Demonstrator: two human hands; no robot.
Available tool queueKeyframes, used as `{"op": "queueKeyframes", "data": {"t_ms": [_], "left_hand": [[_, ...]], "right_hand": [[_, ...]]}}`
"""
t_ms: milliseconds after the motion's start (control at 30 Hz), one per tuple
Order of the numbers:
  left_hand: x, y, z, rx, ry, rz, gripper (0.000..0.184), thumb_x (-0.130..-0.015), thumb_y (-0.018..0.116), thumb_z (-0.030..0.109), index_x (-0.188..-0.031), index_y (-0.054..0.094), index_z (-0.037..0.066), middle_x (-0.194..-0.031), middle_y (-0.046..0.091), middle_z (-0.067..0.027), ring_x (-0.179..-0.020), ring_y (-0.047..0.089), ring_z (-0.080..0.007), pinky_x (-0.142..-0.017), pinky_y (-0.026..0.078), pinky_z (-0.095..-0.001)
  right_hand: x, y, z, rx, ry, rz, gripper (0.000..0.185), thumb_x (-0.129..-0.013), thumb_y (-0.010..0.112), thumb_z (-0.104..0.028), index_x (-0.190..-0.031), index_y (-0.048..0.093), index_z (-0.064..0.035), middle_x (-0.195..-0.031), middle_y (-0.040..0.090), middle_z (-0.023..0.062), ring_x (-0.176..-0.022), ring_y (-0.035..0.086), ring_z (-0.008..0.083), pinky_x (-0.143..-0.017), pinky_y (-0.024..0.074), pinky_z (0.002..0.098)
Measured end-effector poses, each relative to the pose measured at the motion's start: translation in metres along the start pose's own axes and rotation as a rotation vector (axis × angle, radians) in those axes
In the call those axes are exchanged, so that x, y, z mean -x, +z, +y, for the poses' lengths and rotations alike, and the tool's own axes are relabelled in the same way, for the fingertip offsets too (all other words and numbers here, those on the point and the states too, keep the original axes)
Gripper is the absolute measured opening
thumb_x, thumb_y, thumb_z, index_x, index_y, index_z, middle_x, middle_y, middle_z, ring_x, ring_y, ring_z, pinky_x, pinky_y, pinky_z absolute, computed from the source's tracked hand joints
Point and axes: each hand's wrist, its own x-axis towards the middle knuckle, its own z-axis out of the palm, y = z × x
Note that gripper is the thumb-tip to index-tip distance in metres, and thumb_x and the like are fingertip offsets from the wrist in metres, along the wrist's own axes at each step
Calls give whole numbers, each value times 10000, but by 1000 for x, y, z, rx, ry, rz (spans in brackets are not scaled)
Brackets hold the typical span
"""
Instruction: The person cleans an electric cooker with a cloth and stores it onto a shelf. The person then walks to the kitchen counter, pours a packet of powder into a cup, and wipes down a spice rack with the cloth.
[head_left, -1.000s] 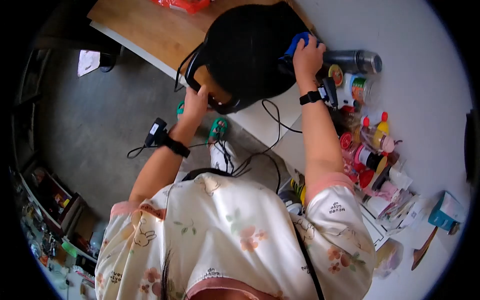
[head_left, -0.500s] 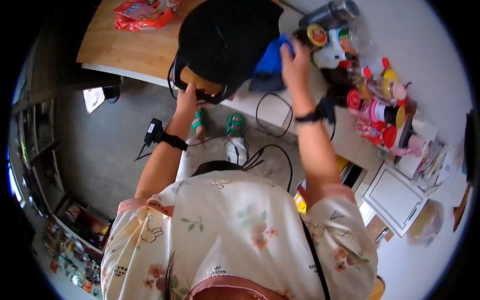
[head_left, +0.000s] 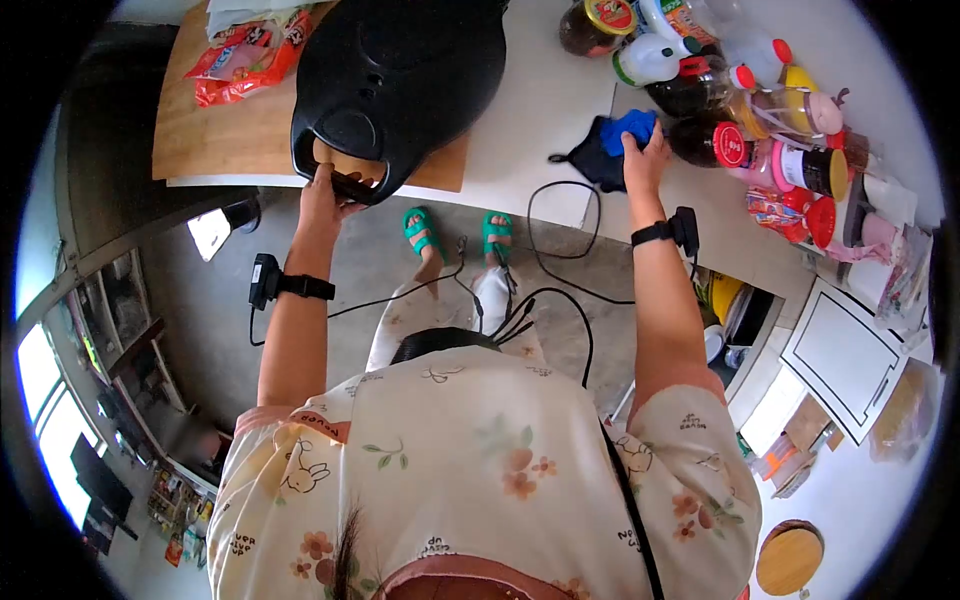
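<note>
while left hand (head_left: pixel 322 202) grips black handle (head_left: pixel 352 187) | right hand (head_left: pixel 645 168) pinches blue cloth (head_left: pixel 630 128) | white counter (head_left: pixel 545 95); grey floor (head_left: pixel 200 300)

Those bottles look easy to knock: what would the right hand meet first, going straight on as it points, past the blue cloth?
Beyond the blue cloth, the right hand would probably meet the white bottle first, though depth is unclear.

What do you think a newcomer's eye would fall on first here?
Probably the large black object at upper left, gripped by the left hand. Next might come the vivid blue cloth in the right hand, then the green sandals on the floor.
</note>
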Motion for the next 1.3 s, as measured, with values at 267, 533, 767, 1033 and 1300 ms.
{"op": "queueKeyframes", "data": {"t_ms": [267, 533, 767, 1033, 1300], "left_hand": [[-14, -37, -24, 298, 11, -10, 685, -1025, 455, 587, -1318, 482, -32, -1264, 595, -201, -1122, 638, -325, -924, 572, -539], [-75, -86, -68, -223, 159, 201, 369, -910, 611, 81, -1254, 488, 33, -1166, 571, -91, -1046, 567, -229, -921, 480, -408], [-103, -99, -104, -112, 131, 8, 352, -797, 662, 44, -1141, 601, -2, -1073, 622, -30, -999, 548, -186, -928, 411, -333], [-63, -71, -123, -268, 6, -90, 188, -993, 613, 261, -1055, 678, 96, -1020, 711, 21, -940, 595, -108, -830, 441, -278], [62, -47, -45, -20, -147, -257, 306, -1074, 471, 344, -985, 582, 73, -981, 729, -137, -890, 714, -220, -822, 595, -359]], "right_hand": [[94, 87, -107, 237, -492, -247, 723, -754, 743, -237, -1441, 524, -189, -1422, 500, 173, -1250, 468, 416, -983, 419, 574], [169, 13, -84, -169, -678, -768, 518, -739, 644, -4, -1227, 679, -175, -1262, 654, 128, -1158, 575, 367, -1048, 454, 446], [33, 78, -130, -48, -560, -140, 496, -772, 637, -42, -1262, 651, -114, -1319, 607, 153, -1180, 536, 394, -1016, 458, 466], [124, 80, -115, 115, -768, -384, 590, -720, 649, -24, -1285, 662, -194, -1323, 600, 129, -1177, 526, 391, -1024, 456, 482], [163, 19, -167, -183, -779, -569, 410, -781, 658, -53, -1187, 604, -54, -1211, 572, 165, -1141, 545, 346, -984, 427, 486]]}}
